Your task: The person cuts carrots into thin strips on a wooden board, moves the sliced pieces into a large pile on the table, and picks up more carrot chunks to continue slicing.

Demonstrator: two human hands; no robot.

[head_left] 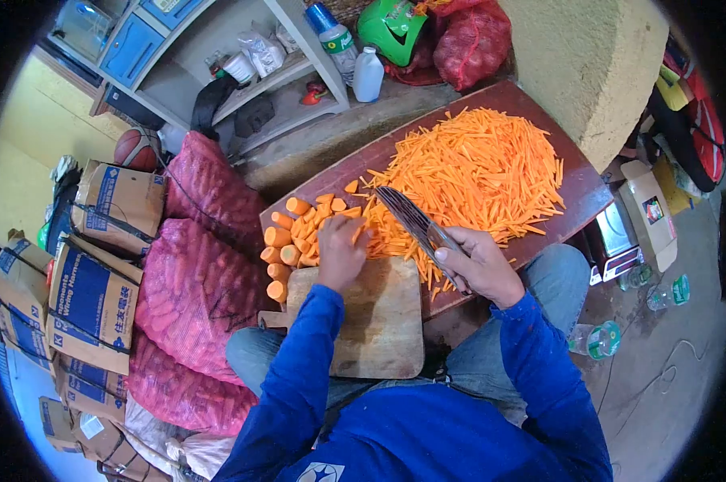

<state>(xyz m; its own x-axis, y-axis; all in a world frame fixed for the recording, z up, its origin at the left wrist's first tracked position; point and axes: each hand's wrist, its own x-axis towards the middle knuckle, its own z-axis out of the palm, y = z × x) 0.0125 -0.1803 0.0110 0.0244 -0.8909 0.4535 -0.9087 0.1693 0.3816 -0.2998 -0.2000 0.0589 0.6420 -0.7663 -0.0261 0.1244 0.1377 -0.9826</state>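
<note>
My right hand [482, 267] grips the handle of a knife [409, 218] with a wide, ridged dark blade, held tilted over the cut carrots. My left hand [343, 251] is among the carrot pieces [305, 229], its fingers curled and closed on a carrot piece partly hidden by them. Several thick peeled carrot chunks [276, 237] stand at the left end of the low table. A large heap of carrot sticks [483, 169] covers the table's far side. Below my left hand, a wooden chopping board [379, 329] lies across my lap and meets the table edge.
The dark red table [584, 193] stands against a ledge. Mesh sacks of carrots [190, 301] and strapped cardboard boxes [94, 301] are at the left. A shelf [291, 80], a white jug [369, 74] and a green helmet [391, 30] sit beyond. Plastic bottles [600, 340] lie at the right.
</note>
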